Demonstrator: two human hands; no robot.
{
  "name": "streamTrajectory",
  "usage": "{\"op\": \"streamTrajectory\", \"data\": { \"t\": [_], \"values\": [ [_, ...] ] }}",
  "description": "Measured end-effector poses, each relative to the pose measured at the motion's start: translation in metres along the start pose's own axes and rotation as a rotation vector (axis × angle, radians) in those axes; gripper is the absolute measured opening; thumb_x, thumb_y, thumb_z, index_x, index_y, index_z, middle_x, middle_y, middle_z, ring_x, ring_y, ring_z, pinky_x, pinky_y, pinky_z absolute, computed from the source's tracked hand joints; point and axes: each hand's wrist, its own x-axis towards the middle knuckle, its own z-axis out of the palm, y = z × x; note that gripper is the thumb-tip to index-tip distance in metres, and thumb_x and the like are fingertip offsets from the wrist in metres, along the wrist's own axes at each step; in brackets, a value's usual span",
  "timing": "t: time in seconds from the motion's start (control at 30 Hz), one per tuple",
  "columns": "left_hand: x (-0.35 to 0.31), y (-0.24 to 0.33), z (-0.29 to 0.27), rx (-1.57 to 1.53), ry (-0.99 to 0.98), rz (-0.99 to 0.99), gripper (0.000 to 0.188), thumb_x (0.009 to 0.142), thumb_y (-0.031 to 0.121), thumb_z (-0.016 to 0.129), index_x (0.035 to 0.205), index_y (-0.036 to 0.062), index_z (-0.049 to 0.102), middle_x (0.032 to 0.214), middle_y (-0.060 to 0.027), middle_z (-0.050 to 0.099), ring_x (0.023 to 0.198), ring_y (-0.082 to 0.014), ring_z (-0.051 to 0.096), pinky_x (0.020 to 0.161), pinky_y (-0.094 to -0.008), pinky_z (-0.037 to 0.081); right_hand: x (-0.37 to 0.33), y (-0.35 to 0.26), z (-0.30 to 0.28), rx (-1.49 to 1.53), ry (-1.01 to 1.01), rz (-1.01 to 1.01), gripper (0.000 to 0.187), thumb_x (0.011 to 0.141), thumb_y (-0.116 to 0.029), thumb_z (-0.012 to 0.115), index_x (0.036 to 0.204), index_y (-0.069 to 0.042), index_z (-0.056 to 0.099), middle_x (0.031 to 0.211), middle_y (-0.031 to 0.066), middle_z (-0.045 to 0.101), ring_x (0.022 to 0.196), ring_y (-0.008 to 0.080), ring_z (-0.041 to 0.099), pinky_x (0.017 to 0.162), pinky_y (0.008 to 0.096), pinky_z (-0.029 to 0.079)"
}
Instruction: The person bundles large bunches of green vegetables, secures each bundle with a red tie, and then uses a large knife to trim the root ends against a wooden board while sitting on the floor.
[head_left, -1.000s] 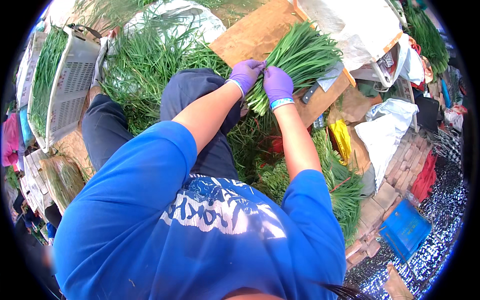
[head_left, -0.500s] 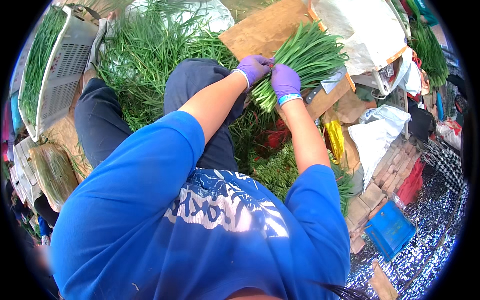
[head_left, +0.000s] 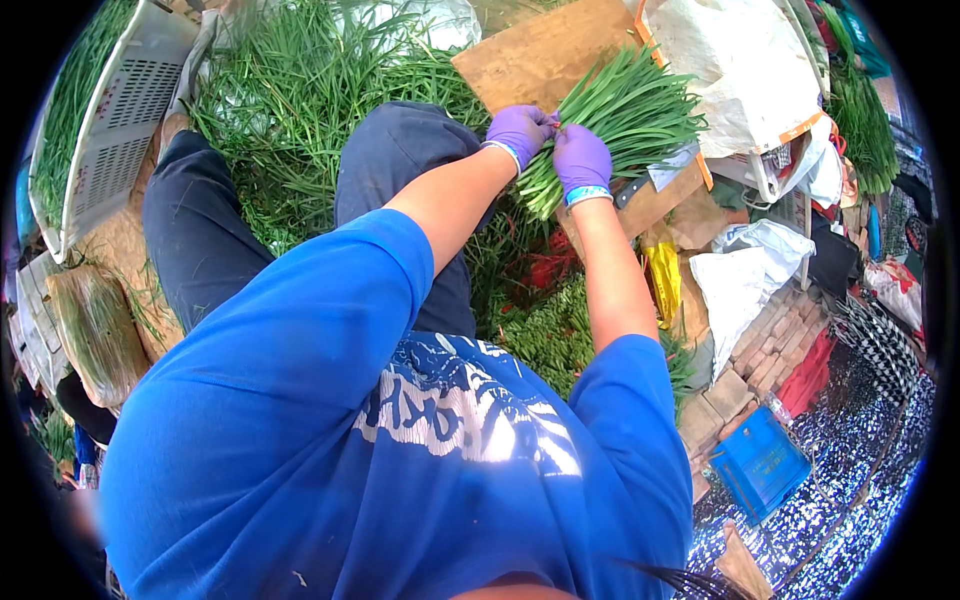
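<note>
A thick bunch of garlic chives [head_left: 640, 110] lies across the wooden board, leaf tips fanned to the far right and pale cut stems toward me. My left hand [head_left: 519, 137], in a purple glove, is closed at the bunch's left side, fingertips pinching a small bit of red tie [head_left: 556, 124]. Pressed against the top of the bunch, my right hand [head_left: 582, 160] is also gloved in purple, its fingers closed by the same tie; the fingertips are partly hidden. A knife [head_left: 632, 190] with a dark handle and broad blade rests on the board beside my right wrist.
Loose chives [head_left: 290, 110] are heaped beyond my legs. More stems [head_left: 550, 345] are piled by my right side. A white crate [head_left: 125, 110] of chives stands at left. A wooden board [head_left: 545, 50], a white sheet [head_left: 725, 75] and a blue bin [head_left: 762, 465] are also around.
The view has shifted slightly. Both hands stay at the bunch by the red tie, with only small finger movement.
</note>
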Motion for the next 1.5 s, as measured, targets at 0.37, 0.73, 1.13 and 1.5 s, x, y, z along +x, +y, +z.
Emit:
{"op": "streamTrajectory", "data": {
  "t": [0.37, 0.73, 1.13, 1.5],
  "values": [
    [-0.002, 0.001, 0.003, -0.004, 0.019, 0.049, 0.021, 0.068, 0.025, 0.068, 0.079, 0.0073, 0.065, 0.077, -0.0146, 0.062, 0.070, -0.0269, 0.060, 0.067, -0.0326, 0.046, 0.003, 0.005, 0.002, 0.024, 0.003, 0.038, 0.021, 0.076, -0.025, 0.050, 0.076, -0.007, 0.061, 0.078, 0.0189, 0.059, 0.075, 0.0370, 0.056, 0.067, 0.0453, 0.044],
    [0.000, 0.001, -0.002, -0.008, -0.087, 0.079, 0.015, 0.067, 0.021, 0.065, 0.076, 0.0085, 0.066, 0.079, -0.0149, 0.061, 0.075, -0.0290, 0.059, 0.070, -0.0337, 0.045, 0.008, 0.012, 0.003, 0.041, -0.022, 0.051, 0.022, 0.075, -0.026, 0.052, 0.081, -0.007, 0.061, 0.080, 0.0194, 0.059, 0.076, 0.0374, 0.055, 0.068, 0.0441, 0.044],
    [0.007, -0.005, 0.000, 0.015, -0.142, 0.113, 0.018, 0.069, 0.024, 0.067, 0.079, 0.0091, 0.066, 0.079, -0.0132, 0.062, 0.075, -0.0257, 0.060, 0.072, -0.0311, 0.045, 0.007, 0.014, 0.007, 0.003, 0.015, 0.060, 0.023, 0.077, -0.028, 0.052, 0.078, -0.006, 0.060, 0.078, 0.0194, 0.058, 0.076, 0.0377, 0.055, 0.066, 0.0445, 0.043],
    [0.006, 0.004, -0.009, 0.029, -0.201, 0.092, 0.017, 0.073, 0.022, 0.060, 0.083, 0.0108, 0.066, 0.086, -0.0149, 0.062, 0.081, -0.0271, 0.059, 0.077, -0.0314, 0.045, 0.005, 0.003, 0.003, -0.050, 0.028, 0.080, 0.022, 0.078, -0.025, 0.049, 0.076, -0.006, 0.060, 0.079, 0.0190, 0.059, 0.076, 0.0371, 0.056, 0.067, 0.0449, 0.044]
  ]
}}
